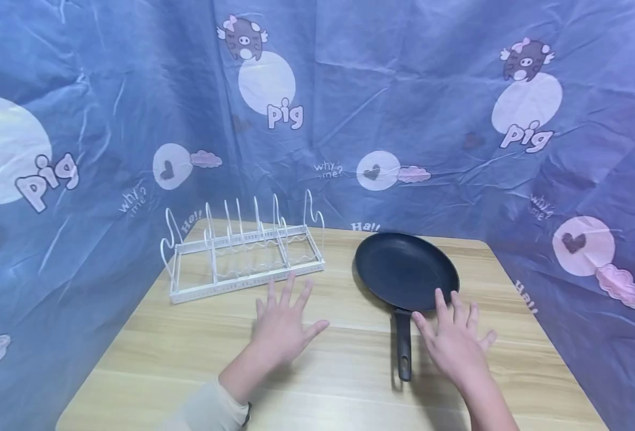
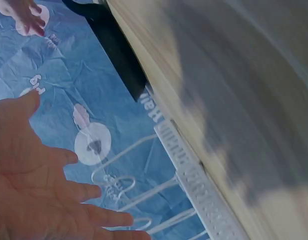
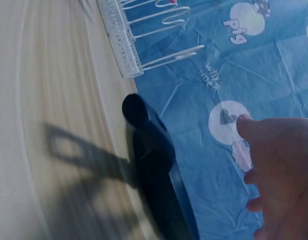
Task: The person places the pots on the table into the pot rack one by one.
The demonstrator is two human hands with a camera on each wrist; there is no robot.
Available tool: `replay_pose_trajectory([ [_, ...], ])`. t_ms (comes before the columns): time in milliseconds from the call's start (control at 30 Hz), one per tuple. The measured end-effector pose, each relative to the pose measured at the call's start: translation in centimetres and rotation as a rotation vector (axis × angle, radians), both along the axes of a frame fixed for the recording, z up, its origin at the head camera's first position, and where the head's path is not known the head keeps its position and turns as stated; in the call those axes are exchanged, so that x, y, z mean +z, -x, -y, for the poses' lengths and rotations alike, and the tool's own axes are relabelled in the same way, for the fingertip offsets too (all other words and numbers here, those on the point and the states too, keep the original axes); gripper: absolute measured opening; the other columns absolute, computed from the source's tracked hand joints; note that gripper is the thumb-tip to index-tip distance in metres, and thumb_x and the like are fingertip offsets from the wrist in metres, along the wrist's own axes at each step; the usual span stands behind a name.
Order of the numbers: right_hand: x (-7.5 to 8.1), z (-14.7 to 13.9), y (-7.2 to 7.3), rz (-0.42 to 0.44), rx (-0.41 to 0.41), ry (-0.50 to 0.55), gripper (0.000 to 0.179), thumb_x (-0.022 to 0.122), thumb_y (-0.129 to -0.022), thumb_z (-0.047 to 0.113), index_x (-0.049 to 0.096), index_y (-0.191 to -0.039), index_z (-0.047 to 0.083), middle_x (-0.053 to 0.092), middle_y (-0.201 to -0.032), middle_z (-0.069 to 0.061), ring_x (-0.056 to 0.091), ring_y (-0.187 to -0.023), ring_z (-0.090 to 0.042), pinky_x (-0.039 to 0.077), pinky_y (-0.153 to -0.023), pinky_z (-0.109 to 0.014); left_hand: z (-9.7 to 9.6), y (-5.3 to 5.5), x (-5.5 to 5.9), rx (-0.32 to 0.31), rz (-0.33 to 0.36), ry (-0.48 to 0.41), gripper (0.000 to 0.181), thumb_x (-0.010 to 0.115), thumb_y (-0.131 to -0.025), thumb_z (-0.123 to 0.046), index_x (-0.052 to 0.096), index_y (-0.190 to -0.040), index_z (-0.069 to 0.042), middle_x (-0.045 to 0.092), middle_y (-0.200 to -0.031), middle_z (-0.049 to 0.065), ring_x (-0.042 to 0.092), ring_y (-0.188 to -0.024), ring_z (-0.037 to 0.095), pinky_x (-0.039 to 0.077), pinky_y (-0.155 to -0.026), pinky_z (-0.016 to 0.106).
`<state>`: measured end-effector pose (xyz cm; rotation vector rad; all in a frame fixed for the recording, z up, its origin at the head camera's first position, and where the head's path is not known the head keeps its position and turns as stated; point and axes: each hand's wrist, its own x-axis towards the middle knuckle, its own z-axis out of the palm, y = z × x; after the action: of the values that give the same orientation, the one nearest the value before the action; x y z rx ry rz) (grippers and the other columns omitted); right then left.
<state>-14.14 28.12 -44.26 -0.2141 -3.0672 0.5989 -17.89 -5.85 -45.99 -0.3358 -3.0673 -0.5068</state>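
Observation:
A black frying pan (image 1: pixel 404 269) lies on the right side of the table, its handle (image 1: pixel 404 347) pointing to the near edge. My right hand (image 1: pixel 457 341), fingers spread, hovers just right of the handle, fingertips overlapping the pan's near rim in the head view. On the left stands a white wire rack (image 1: pixel 247 278) with upright loops along a slotted base. Spread over the wood in front of the rack is my left hand (image 1: pixel 282 326), with nothing in it. The left wrist view shows its palm and fingers (image 2: pixel 84 192) stretched out near the rack's dividers.
A light wooden table (image 1: pixel 344 383) carries everything. Blue cloth (image 1: pixel 447 120) printed with pigs, circles and lettering hangs along its back and both sides. Between the rack and the pan lies a strip of bare wood.

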Motion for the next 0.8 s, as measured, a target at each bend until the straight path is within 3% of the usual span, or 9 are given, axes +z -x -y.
replay_pose_trajectory([
  [133,-0.3,-0.7,0.2,0.010,-0.043,0.019,0.094,0.028,-0.111,0.071,0.007,-0.173,0.004,0.005,-0.177,-0.035,0.003,-0.160,-0.066,0.013,-0.112,-0.097,-1.3,-0.2,-0.3,-0.048,0.029,-0.043,0.094,0.052,-0.100,-0.079,0.020,-0.174,-0.031,0.003,-0.184,0.012,0.022,-0.159,0.065,0.031,-0.124,0.080],
  [267,-0.9,-1.1,0.6,0.031,-0.067,0.080,0.095,0.024,-0.112,0.068,0.012,-0.170,-0.006,0.013,-0.173,-0.039,0.022,-0.155,-0.064,0.031,-0.119,-0.083,-2.6,-0.3,-0.7,-0.096,0.062,-0.165,0.095,0.065,-0.102,-0.064,0.019,-0.175,-0.023,0.019,-0.180,0.023,0.037,-0.154,0.061,0.043,-0.122,0.071],
  [400,-1.4,-1.4,1.2,0.071,-0.071,0.134,0.096,0.022,-0.113,0.067,0.019,-0.166,-0.013,0.021,-0.166,-0.045,0.029,-0.152,-0.064,0.030,-0.125,-0.076,-4.5,-0.3,-0.9,-0.128,0.097,-0.230,0.095,0.067,-0.102,-0.062,0.019,-0.175,-0.025,0.038,-0.171,0.024,0.049,-0.147,0.050,0.051,-0.118,0.062],
  [567,-2.1,-1.5,1.7,0.084,-0.043,0.158,0.086,0.030,-0.116,0.059,0.034,-0.159,-0.016,0.041,-0.154,-0.047,0.042,-0.144,-0.063,0.040,-0.117,-0.076,-7.0,-0.4,-1.1,-0.177,0.155,-0.272,0.092,0.066,-0.101,-0.065,0.028,-0.172,-0.023,0.053,-0.159,0.023,0.059,-0.140,0.043,0.054,-0.117,0.057],
  [667,-2.6,-1.3,2.1,0.075,-0.024,0.185,0.076,0.037,-0.116,0.052,0.046,-0.150,-0.016,0.056,-0.144,-0.044,0.055,-0.134,-0.060,0.047,-0.110,-0.072,-8.1,-0.5,-1.4,-0.219,0.241,-0.347,0.088,0.067,-0.100,-0.064,0.037,-0.167,-0.015,0.063,-0.149,0.020,0.067,-0.131,0.037,0.058,-0.112,0.053],
  [800,-3.3,-0.7,2.4,0.091,-0.020,0.210,0.069,0.043,-0.116,0.050,0.056,-0.141,-0.012,0.067,-0.136,-0.037,0.064,-0.127,-0.056,0.053,-0.104,-0.067,-9.6,-0.7,-2.3,-0.295,0.461,-0.547,0.069,0.071,-0.103,-0.051,0.049,-0.152,-0.009,0.073,-0.136,0.012,0.076,-0.109,0.026,0.065,-0.094,0.042],
])
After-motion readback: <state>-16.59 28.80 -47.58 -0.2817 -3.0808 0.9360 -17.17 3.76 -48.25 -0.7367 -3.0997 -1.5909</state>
